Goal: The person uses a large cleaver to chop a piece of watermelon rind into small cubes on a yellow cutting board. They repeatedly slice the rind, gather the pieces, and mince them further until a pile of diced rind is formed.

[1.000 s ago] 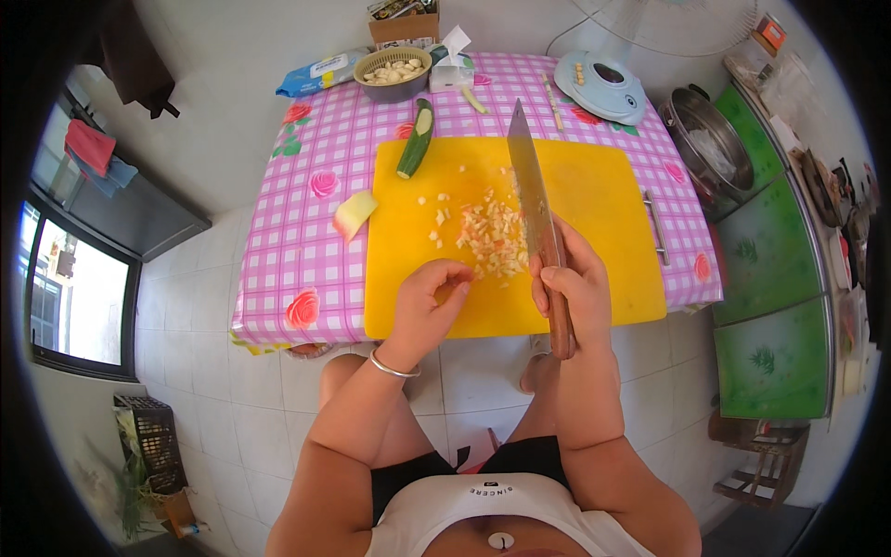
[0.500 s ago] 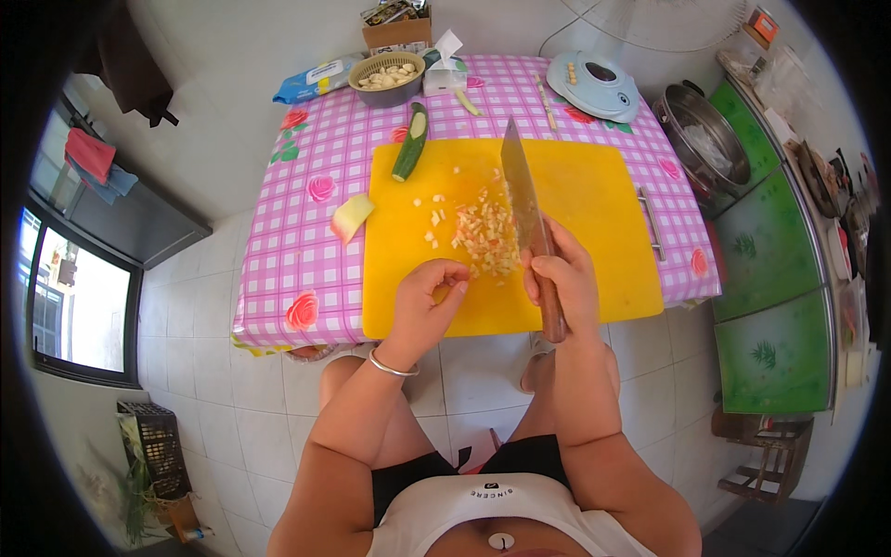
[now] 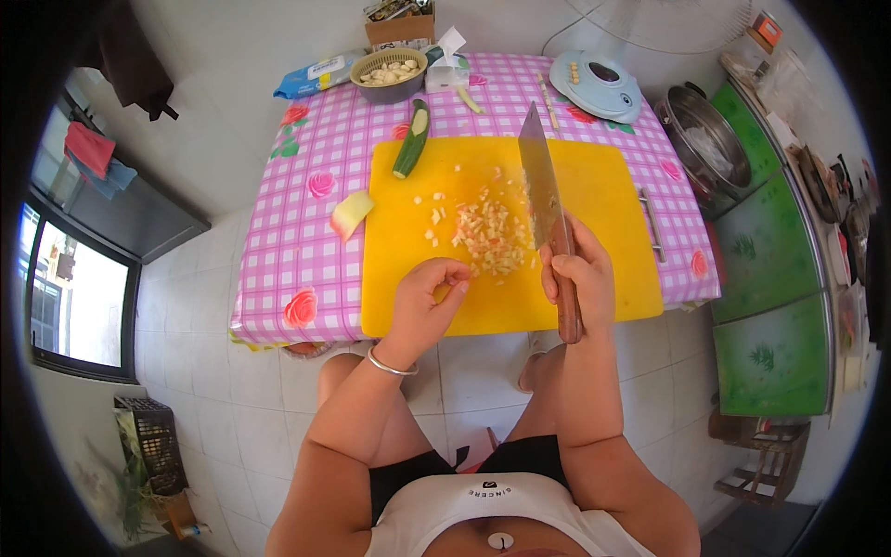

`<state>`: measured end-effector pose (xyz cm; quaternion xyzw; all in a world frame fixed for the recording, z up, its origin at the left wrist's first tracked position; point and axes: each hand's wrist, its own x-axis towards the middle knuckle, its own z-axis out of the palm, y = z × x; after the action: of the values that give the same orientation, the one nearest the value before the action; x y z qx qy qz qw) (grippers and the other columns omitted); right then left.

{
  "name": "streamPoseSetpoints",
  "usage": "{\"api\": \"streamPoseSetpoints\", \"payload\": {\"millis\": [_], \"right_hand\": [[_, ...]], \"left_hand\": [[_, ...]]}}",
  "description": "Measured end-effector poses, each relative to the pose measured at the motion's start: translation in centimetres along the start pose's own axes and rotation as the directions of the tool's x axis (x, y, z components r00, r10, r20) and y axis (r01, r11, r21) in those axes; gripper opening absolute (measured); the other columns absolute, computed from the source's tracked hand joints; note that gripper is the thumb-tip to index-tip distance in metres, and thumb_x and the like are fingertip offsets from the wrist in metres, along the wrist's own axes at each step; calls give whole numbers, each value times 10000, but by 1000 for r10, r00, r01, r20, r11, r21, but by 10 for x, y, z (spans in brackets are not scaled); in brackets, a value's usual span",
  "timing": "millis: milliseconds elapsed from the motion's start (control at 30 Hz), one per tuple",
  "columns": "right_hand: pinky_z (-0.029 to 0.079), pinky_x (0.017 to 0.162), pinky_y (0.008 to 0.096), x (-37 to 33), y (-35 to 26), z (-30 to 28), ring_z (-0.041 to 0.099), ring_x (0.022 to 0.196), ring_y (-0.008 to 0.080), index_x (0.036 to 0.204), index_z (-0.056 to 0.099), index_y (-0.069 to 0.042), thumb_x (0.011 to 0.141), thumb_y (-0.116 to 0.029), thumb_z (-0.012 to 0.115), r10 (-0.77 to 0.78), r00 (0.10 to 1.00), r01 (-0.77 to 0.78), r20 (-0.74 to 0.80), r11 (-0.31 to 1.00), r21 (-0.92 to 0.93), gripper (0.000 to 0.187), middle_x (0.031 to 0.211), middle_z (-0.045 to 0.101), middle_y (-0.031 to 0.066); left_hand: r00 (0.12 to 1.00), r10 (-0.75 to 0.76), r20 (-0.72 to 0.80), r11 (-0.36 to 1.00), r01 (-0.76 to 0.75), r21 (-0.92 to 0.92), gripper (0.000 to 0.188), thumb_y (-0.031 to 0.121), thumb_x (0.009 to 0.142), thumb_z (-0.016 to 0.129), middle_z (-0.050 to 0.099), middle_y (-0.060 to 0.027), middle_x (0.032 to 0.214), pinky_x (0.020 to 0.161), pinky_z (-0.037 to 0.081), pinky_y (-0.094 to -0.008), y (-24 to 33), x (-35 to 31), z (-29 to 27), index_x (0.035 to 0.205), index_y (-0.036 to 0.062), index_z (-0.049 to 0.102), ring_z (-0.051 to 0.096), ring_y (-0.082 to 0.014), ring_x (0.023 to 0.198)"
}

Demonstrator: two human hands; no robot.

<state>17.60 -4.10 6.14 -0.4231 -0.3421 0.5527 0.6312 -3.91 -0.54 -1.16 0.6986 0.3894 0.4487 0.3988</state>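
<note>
My right hand grips the brown wooden handle of a kitchen knife. Its broad blade points away from me over the yellow cutting board. Just left of the blade lies a loose heap of diced pale and reddish pieces, with a few pale cubes scattered beside it. Curled closed at the board's near side, my left hand shows nothing in its fingers. A green cucumber with a cut pale patch rests across the board's far left edge. At the left edge sits a pale green and reddish melon-like chunk.
On the pink checked tablecloth, a basket of pale pieces, a blue packet and a tissue box stand at the back. A light blue appliance is back right, near a metal pot.
My right hand and the knife have moved a little to the right, so the blade stands further from the diced heap. My left hand stays in place.
</note>
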Motion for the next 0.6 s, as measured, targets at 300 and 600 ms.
{"api": "streamPoseSetpoints", "payload": {"millis": [300, 600], "right_hand": [[436, 495, 226, 3, 4, -6, 535, 558, 110, 1421, 488, 8, 812, 5, 521, 11, 1000, -11, -10, 1000, 11, 610, 839, 583, 62], [434, 466, 232, 14, 16, -16, 530, 542, 119, 1420, 461, 29, 822, -31, 527, -30, 1000, 30, -5, 999, 27, 605, 870, 596, 79]], "left_hand": [[1000, 4, -5, 1000, -4, 0, 150, -4, 851, 665, 678, -122, 924, 776, 536, -305, -1, -1, 0, 999, -18, 648, 663, -216, 830], [1000, 8, -6, 1000, -7, 8, 149, 0, 847, 673, 683, -120, 921, 775, 539, -307, -4, 0, 1, 993, -19, 646, 668, -219, 827]]}}
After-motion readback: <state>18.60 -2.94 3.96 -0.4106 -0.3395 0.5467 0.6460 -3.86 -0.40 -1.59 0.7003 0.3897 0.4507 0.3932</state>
